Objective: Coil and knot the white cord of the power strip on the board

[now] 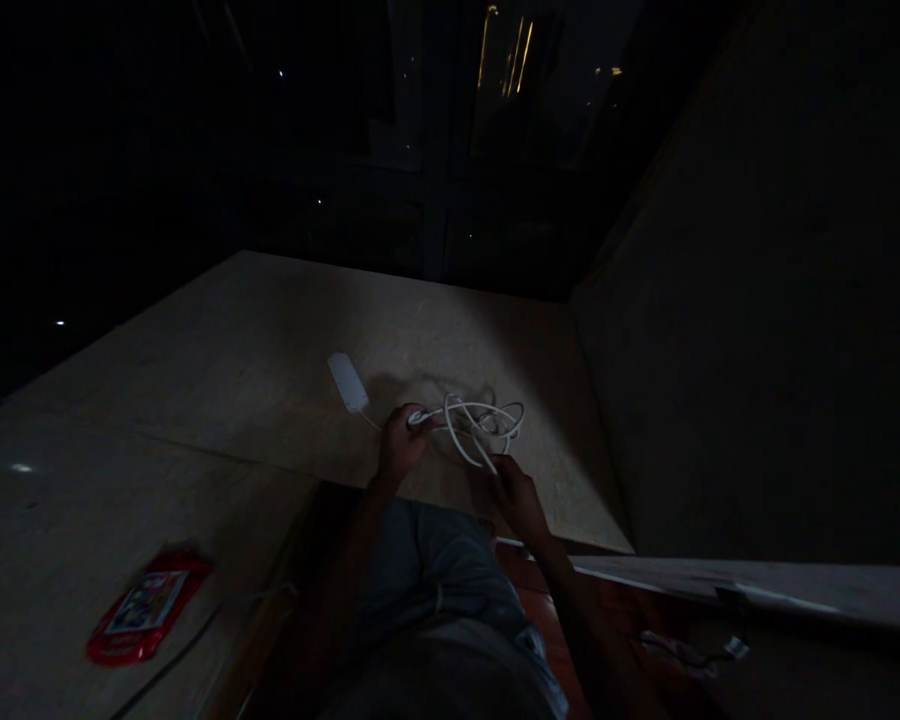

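In the dim head view, a loosely looped white cord (466, 408) hangs between my two hands. My left hand (400, 442) is closed around a rounded white plug (416, 418) near the cord's end. To the right, my right hand (520, 494) pinches a stretch of the same cord. Beyond my left hand a white power strip (347, 381) lies flat on the pale ledge (292, 310), its own cord running towards that hand. Shadow hides most of my fingers.
A red packet (150, 606) lies at the lower left beside a grey cable (195, 640). Dark window panes (525, 220) stand behind the ledge, and a wall (735, 380) rises at the right. On the floor at lower right is a dark cord with a white tag (736, 647).
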`<control>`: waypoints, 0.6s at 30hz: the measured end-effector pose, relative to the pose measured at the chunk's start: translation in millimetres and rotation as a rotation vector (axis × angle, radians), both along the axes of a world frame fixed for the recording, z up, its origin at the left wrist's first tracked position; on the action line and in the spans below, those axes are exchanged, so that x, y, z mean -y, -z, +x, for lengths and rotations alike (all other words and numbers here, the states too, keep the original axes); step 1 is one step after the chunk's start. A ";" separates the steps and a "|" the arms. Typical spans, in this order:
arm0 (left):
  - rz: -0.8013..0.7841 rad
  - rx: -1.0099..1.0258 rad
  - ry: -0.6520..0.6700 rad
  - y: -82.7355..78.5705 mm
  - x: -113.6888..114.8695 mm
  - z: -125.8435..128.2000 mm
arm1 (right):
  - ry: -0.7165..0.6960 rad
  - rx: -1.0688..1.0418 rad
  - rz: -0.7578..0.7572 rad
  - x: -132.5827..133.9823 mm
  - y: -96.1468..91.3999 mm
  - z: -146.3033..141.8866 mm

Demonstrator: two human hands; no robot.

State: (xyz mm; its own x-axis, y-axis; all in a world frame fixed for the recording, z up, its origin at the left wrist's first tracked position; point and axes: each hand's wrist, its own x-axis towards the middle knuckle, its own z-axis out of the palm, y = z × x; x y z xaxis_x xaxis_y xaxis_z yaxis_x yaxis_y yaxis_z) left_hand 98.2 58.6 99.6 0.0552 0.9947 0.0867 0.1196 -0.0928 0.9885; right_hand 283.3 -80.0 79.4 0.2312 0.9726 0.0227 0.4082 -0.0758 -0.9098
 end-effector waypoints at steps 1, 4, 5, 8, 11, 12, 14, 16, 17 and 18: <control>-0.031 -0.001 -0.031 1.6 -4.7 -8.1 | 0.053 -0.034 0.039 -4.6 -0.8 10.6; -0.179 -0.029 -0.162 6.5 -22.1 -38.2 | 0.273 -0.285 0.090 -21.3 -2.6 48.5; -0.253 -0.032 -0.207 7.6 -27.9 -49.4 | 0.353 -0.446 0.115 -27.6 -2.9 61.7; -0.487 0.036 -0.286 8.6 -41.4 -81.7 | 0.425 -0.690 0.155 -45.8 -4.3 96.9; -0.593 0.100 -0.309 9.1 -45.7 -107.1 | 0.438 -0.733 0.157 -61.7 -7.0 121.2; -0.617 0.128 -0.323 9.6 -45.4 -113.7 | 0.446 -0.742 0.153 -66.7 -8.0 127.1; -0.649 0.193 -0.368 11.1 -43.8 -125.1 | 0.467 -0.750 0.146 -76.3 -9.9 137.7; -0.654 0.258 -0.430 12.4 -41.9 -136.4 | 0.499 -0.748 0.139 -84.7 -11.7 148.5; -0.649 0.286 -0.462 12.6 -41.1 -142.7 | 0.520 -0.745 0.137 -88.1 -12.7 154.2; -0.643 0.309 -0.491 12.6 -40.3 -149.5 | 0.543 -0.741 0.137 -90.8 -13.8 160.2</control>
